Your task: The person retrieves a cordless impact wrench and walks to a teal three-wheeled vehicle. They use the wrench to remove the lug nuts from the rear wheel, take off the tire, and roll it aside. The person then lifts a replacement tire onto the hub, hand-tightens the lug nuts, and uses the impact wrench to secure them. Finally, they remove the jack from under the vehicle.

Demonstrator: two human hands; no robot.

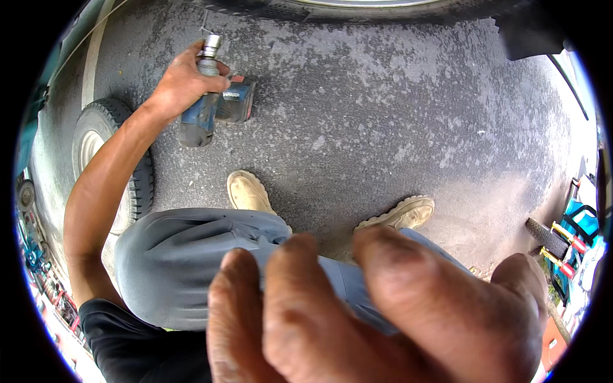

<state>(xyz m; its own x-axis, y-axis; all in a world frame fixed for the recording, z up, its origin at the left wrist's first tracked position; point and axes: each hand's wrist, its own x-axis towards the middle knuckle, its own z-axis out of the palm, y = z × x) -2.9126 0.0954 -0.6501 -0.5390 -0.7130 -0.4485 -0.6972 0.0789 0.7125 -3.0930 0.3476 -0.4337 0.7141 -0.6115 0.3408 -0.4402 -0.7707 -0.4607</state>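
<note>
My left hand (pixel 179 83) reaches out to the far left, closed around the front end of a blue cordless impact wrench (pixel 199 115). A silvery socket (pixel 211 46) sticks out past my fingers. The wrench's dark battery (pixel 236 105) lies just right of the tool body, low over the asphalt; whether it touches the ground I cannot tell. Large and blurred close to the camera, my right hand (pixel 383 313) has its fingers bent but apart. Nothing shows between them.
A spare wheel (pixel 142 172) lies on the left beside my forearm. Along the far edge curves a tyre (pixel 357 13), with a black flap (pixel 530 35) at its right. My boots (pixel 249 191) stand on the asphalt (pixel 383 115). Turquoise and red tools (pixel 578 239) crowd the right rim.
</note>
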